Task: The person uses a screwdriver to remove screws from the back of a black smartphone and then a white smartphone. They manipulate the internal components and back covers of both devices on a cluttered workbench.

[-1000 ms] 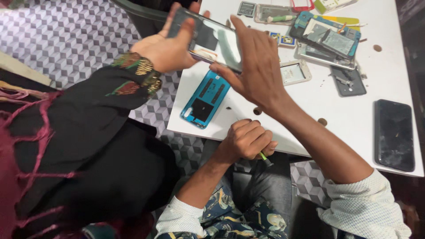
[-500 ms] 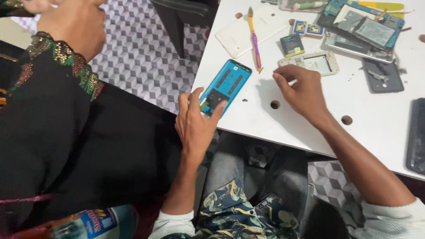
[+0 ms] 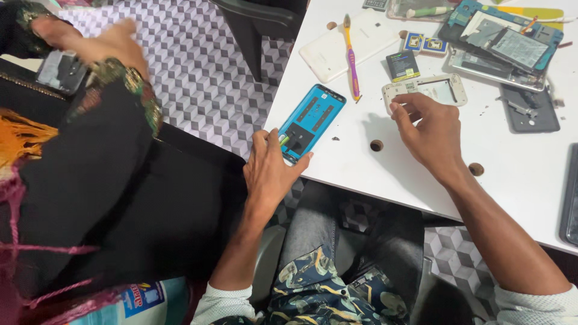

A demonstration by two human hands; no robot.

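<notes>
My left hand [image 3: 270, 173] rests at the table's near edge, pinching a small green-tipped tool [image 3: 283, 141] against the lower end of a blue opened phone body [image 3: 311, 116]. My right hand [image 3: 426, 131] lies on the white table [image 3: 421, 180], its thumb and fingertips closed on the near left corner of a white phone frame [image 3: 435, 89]. At the far left, another person in a black embroidered sleeve [image 3: 114, 108] holds a phone [image 3: 59, 70] in one hand [image 3: 90, 39].
A white back cover [image 3: 337, 45], a purple and yellow toothbrush [image 3: 351, 57] and a small battery [image 3: 402, 65] lie beyond the blue body. Opened phones [image 3: 503, 42] and a dark cover [image 3: 530, 109] sit far right, a black phone [image 3: 569, 192] at the right edge. A dark chair [image 3: 259, 24] stands left.
The other person has drawn the phone we both held away to the left. My right hand dropped to the white frame. My left hand moved up with its tool onto the blue body.
</notes>
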